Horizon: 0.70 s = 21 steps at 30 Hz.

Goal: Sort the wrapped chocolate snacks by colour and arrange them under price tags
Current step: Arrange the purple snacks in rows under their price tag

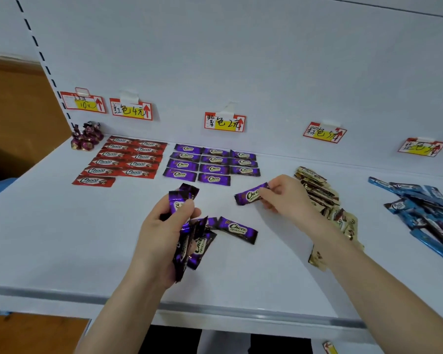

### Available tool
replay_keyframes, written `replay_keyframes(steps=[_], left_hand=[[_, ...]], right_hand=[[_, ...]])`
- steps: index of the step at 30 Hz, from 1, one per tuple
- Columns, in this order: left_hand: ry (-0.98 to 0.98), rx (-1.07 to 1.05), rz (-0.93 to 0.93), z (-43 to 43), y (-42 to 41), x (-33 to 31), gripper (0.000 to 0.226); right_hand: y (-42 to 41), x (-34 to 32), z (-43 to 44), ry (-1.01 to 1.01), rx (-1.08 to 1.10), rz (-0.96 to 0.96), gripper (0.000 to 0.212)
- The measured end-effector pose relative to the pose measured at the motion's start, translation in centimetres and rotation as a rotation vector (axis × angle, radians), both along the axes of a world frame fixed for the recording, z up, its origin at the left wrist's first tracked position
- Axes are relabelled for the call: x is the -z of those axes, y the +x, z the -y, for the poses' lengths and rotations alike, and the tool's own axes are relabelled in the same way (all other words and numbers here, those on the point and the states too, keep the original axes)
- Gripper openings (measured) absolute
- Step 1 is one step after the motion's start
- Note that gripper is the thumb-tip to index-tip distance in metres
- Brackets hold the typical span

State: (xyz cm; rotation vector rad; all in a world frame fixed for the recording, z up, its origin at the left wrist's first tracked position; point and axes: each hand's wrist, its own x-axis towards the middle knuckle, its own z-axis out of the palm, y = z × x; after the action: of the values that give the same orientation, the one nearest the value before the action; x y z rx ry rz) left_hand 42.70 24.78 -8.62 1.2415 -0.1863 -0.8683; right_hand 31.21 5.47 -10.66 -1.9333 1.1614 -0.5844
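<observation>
Purple bar (251, 194) in right hand (287, 198), bunch (192, 241) in left hand (161, 231)

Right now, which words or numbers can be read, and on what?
"Choco": red foil-wrapped bars, purple foil-wrapped bars.
"10元": leftmost red-and-yellow paper price tag.
"红色4元": second tag.
"紫色2元": third tag.
"棕色5元": fourth tag.
"蓝色", number unreadable: fifth tag.
Too blurred: gold foil wrappers, blue foil wrappers.

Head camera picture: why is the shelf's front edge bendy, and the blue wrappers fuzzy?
Head view: the wide lens bows the white shelf's grey front edge; head view, right rim: the blue wrapped snacks smear soft, while the purple wrapped bar in the right hand reads sharp.
</observation>
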Motion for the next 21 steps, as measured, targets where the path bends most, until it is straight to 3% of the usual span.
replay_keyframes(steps=[3,5,10,17,21], left_hand=[[0.017,-0.019,0.02,0.2,0.1,0.1,0.005],[0.028,-0.034,0.025,0.3,0.3,0.2,0.004],[0.04,-0.045,0.014,0.5,0.9,0.6,0.006],[0.086,-0.026,-0.189,0.2,1.3,0.5,0.021],[0.019,-0.026,-0.267,-0.5,1.7,0.6,0.024]], right_hand=[[-1.0,0.4,0.6,-0.376,-0.041,-0.323,0.023],[-1.3,0.4,0.1,-0.495,-0.138,-0.323,0.028],[-0.9,1.3,-0.8,-0.455,-0.364,-0.308,0.026],[1.2,2.0,0.4,-0.466,-0.277,-0.331,0.032],[1.6,2.4,0.2,-0.534,-0.234,-0.334,0.031]])
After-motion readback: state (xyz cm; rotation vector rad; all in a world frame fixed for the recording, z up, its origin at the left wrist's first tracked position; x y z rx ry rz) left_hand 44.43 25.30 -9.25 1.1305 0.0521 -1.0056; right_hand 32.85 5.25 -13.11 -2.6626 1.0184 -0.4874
